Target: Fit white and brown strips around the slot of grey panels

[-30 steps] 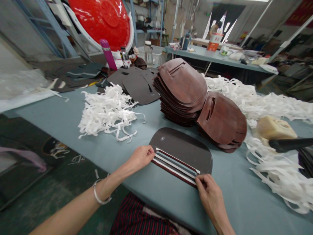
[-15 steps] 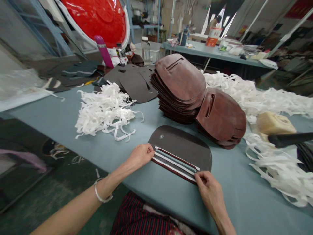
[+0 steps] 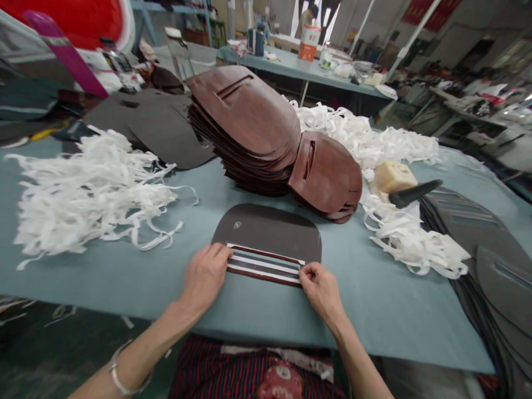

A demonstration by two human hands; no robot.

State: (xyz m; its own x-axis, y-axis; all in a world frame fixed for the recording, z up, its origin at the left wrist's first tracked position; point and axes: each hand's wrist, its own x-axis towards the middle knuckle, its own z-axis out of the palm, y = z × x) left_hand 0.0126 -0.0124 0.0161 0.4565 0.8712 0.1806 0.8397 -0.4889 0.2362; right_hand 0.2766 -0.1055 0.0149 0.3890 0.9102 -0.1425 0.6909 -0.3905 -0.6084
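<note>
A dark grey rounded panel [image 3: 270, 230] lies flat in front of me, with long slots and white strips [image 3: 264, 262] along its near edge. At the left ends of the strips is my left hand [image 3: 206, 274], its fingers closed at the panel's edge. My right hand [image 3: 319, 285] pinches the right ends, thumb and forefinger together. What exactly the fingertips grip is too small to tell in either hand. Behind the panel stands a stack of brown leather pieces [image 3: 249, 116], with a second brown stack [image 3: 328, 174] leaning beside it.
White strips lie piled at the left [image 3: 91, 194], behind the stacks and at the right [image 3: 419, 244]. A yellowish block [image 3: 394, 176] and a black-handled tool [image 3: 415, 193] sit at the right. Dark panels [image 3: 461, 216] lie far right. Bottles stand at the back left.
The view has swung to the right, bringing more dark panels into sight. Both hands remain at the two ends of the strips; the left hand's fingers now lie more over the panel's edge.
</note>
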